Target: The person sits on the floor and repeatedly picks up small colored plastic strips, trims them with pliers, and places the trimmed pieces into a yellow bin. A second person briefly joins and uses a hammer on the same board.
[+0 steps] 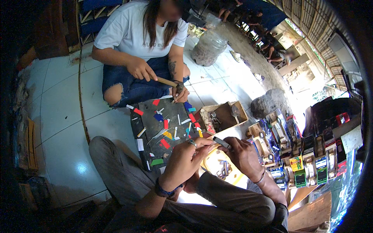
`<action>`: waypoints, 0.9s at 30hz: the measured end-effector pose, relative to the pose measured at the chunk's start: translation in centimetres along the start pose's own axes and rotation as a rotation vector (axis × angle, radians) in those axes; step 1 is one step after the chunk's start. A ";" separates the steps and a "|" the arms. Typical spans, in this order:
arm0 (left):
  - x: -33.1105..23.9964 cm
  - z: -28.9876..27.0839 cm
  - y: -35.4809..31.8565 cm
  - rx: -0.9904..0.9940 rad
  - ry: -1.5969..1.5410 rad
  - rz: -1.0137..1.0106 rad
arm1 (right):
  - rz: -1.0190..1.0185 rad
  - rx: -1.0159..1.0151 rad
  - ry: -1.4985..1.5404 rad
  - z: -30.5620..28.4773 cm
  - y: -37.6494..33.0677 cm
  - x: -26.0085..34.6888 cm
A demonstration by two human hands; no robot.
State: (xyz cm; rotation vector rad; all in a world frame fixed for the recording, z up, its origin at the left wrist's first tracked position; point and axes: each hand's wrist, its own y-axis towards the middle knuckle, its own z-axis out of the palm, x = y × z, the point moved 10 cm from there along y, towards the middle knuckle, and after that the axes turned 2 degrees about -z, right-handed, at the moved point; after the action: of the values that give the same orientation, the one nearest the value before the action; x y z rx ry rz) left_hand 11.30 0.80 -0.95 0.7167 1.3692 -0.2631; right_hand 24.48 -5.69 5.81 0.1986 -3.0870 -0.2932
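My left hand, with a ring and a dark wristband, is closed in a pinch in front of my lap. What its fingertips hold, if anything, is too small to make out. Just to its right, my right hand grips a small grey-black flat piece, whose pale end points toward the left fingertips. Beyond my hands lies a dark board, scattered with red, white, blue, yellow and green scraps. One red scrap rests near my left hand.
Across the board sits a person holding a wooden-handled hammer. A wooden box with metal bits stands right of the board. A yellow container is below my hands. Several small wooden toy-like vehicles crowd the right. Grey sacks stand behind.
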 end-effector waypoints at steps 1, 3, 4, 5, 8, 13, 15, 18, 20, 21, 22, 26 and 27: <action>-0.1 -0.2 0.1 -0.009 0.026 0.022 | 0.021 0.048 0.031 0.3 -0.1 -0.1; -0.1 -0.3 0.2 0.021 0.047 0.032 | 0.088 0.168 0.074 0.8 -0.7 -0.5; 0.0 -0.2 0.3 0.060 0.042 0.020 | 0.090 0.266 0.124 1.3 -1.0 -0.7; 0.1 -0.1 0.3 0.096 0.023 0.018 | 0.103 0.317 0.282 1.6 -1.3 -0.6; 1.2 0.2 0.2 0.174 -0.058 -0.092 | 0.181 0.461 0.600 2.9 -2.6 -0.9; -0.7 -0.3 0.4 0.110 0.065 0.094 | 0.047 0.271 0.547 3.3 -1.8 -1.1; -0.7 -0.7 0.5 0.111 0.071 0.089 | 0.098 0.206 0.576 3.3 -1.5 -1.7; -1.0 -1.4 0.4 0.043 0.133 0.112 | 0.382 0.271 0.660 3.9 -1.9 -3.5; -1.7 -1.6 0.3 -0.049 0.171 0.180 | 0.489 0.271 0.867 3.1 -2.3 -3.6; -1.8 -1.6 0.3 -0.077 0.177 0.191 | 0.540 0.279 0.965 3.0 -2.4 -3.6; -1.9 -1.6 0.3 -0.103 0.188 0.203 | 0.586 0.291 0.956 3.2 -2.4 -3.6; -2.1 -1.6 0.1 -0.128 0.185 0.248 | 0.598 0.250 1.008 3.3 -2.0 -3.1; -2.0 -1.4 0.1 -0.116 0.167 0.240 | 0.518 0.205 0.987 3.0 -1.4 -2.7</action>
State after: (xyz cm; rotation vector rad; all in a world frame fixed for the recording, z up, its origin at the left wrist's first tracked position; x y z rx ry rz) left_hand 9.79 1.25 0.96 0.8109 1.4272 0.0673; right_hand 27.16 -6.17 2.55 -0.3494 -2.0714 0.1235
